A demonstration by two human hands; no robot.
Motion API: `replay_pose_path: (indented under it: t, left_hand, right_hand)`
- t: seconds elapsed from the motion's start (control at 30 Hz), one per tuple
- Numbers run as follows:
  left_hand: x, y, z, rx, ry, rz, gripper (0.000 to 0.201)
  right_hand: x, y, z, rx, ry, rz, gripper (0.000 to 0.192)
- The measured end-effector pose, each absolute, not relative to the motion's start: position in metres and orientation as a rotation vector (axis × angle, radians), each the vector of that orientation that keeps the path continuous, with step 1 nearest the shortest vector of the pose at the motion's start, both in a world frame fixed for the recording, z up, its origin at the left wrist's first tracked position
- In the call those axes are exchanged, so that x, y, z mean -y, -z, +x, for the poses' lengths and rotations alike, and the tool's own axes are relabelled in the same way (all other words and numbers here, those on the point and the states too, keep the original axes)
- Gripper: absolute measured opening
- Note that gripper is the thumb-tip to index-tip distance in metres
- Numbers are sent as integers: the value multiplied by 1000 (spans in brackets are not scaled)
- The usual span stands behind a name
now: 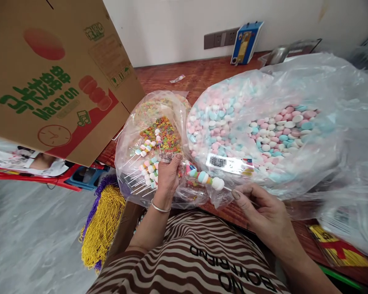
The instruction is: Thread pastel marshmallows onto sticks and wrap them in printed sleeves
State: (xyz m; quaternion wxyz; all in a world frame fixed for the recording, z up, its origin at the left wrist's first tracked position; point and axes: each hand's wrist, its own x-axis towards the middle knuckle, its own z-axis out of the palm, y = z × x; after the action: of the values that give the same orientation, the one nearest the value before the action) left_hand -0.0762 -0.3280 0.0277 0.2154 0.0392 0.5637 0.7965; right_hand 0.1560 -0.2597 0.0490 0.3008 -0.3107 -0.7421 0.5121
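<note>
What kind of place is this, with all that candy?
Probably a small workshop where candy skewers are made by hand. A big bag of pastel candies lies on a wooden table, finished skewers are piled in another bag, and a Macaron carton stands nearby.

A cardboard box (49,73) filled the upper left of the frame, with a heap of bead strings (102,224) below it at lower left, off the wooden table (202,73). On the table, a small bag of ring candies (159,130) lay at centre, holding finished skewers (145,167) in its lower left part, and a large bag of round candies (263,126) lay just to its right, touching it. The left hand (168,175) sat at the small bag's lower edge and the right hand (260,208) at lower right of centre, a candy skewer (207,179) spanning between them; a small box (246,42) stood against the wall (184,24) at top centre.
</note>
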Motion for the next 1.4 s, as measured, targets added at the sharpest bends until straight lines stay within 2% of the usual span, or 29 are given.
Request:
replay_pose_path:
  t: [0.2, 0.33, 0.67, 0.77, 0.87, 0.97, 1.07, 1.17, 1.33, 1.4]
  left_hand:
    - [327, -26, -75, -1514, -2205, 119, 40]
    - [325, -28, -74, -1336, -2279, 160, 39]
    - [312, -49, -43, -813, -2207, 96, 10]
    - [306, -52, -36, -809, -2170, -1, 7]
    - [301, -53, -33, -859, -2147, -90, 10]
    - [297, -53, -30, -906, -2145, -112, 15]
    - [295, -51, -24, -918, -2158, -107, 14]
    - [295, -47, -17, -901, -2127, -120, 15]
    - [301, -46, -14, -875, -2020, -66, 23]
    - [301, -46, -14, -886, -1999, -60, 23]
  right_hand:
    - [263, -42, 157, 1936, -1281, -840, 12]
    - [261, -38, 159, 1921, -1350, -869, 16]
    - [267, -22, 154, 1799, -1591, -895, 26]
    - [276, -17, 150, 1855, -1373, -885, 21]
    - [281, -7, 147, 1996, -959, -730, 10]
    - [281, 3, 144, 2111, -602, -557, 11]
    - [280, 6, 141, 2119, -520, -530, 12]
    - [280, 2, 138, 2045, -886, -682, 12]
    - [284, -2, 131, 1497, -1971, -877, 35]
    - [286, -2, 129, 1273, -2226, -848, 38]
